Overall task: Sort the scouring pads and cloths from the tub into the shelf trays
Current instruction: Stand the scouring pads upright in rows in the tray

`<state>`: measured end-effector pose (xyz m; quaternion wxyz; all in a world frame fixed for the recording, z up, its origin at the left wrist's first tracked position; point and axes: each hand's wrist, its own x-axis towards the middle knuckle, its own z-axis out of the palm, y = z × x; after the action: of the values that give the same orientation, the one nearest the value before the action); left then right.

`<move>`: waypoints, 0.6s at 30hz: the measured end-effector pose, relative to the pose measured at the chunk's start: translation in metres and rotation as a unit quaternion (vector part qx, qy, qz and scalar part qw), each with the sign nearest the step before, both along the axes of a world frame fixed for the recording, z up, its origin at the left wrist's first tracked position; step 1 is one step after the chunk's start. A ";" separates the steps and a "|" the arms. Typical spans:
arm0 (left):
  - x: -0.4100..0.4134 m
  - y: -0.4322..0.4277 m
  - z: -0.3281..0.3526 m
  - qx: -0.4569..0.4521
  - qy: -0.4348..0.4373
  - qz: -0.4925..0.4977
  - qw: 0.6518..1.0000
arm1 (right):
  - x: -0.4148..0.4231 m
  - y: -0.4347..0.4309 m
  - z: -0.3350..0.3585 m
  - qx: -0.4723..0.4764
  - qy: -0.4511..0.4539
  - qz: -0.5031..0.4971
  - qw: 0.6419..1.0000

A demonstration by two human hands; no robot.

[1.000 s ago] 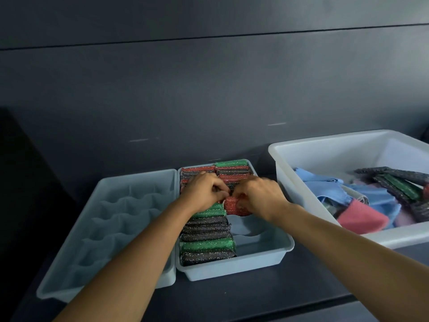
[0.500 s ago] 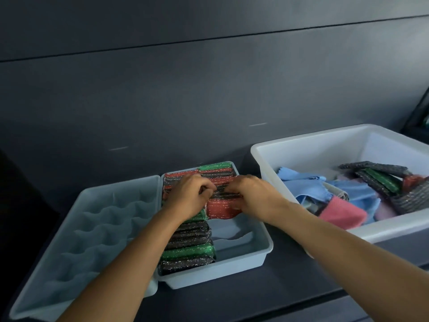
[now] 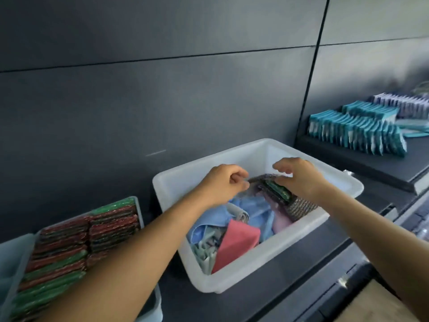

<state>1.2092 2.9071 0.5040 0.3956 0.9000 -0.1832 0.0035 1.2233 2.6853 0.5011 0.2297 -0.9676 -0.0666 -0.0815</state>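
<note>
Both hands hover over the white tub (image 3: 246,275) on the shelf (image 3: 301,263). The right hand (image 3: 301,180) arches its spread fingers (image 3: 284,168) above a green scouring pad (image 3: 277,193) at the tub's far side, probably shaping for a pick. The left hand (image 3: 220,184) curls its fingers inward, holding nothing. Cloths (image 3: 236,242) lie heaped below. The left tray (image 3: 141,212) is packed with sorted pads (image 3: 69,240).

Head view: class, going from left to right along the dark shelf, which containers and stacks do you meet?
tray of scouring pads → white tub of cloths and pads → rows of teal packets
</note>
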 end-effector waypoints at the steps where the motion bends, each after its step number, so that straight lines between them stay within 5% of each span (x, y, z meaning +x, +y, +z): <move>1: 0.015 -0.015 -0.006 0.004 0.024 0.003 1.000 | 0.008 -0.011 -0.002 -0.019 0.011 -0.006 1.000; 8: 0.092 -0.073 -0.053 0.132 0.058 0.028 0.989 | 0.047 -0.028 -0.018 -0.173 0.109 0.003 0.979; 18: 0.119 -0.074 -0.069 0.129 0.008 0.082 0.988 | 0.054 -0.034 -0.020 -0.162 0.005 0.015 0.987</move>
<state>1.3280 2.8328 0.4355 0.2759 0.9554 -0.1047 0.0055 1.2775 2.6518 0.4815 0.0715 -0.9913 -0.0922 -0.0610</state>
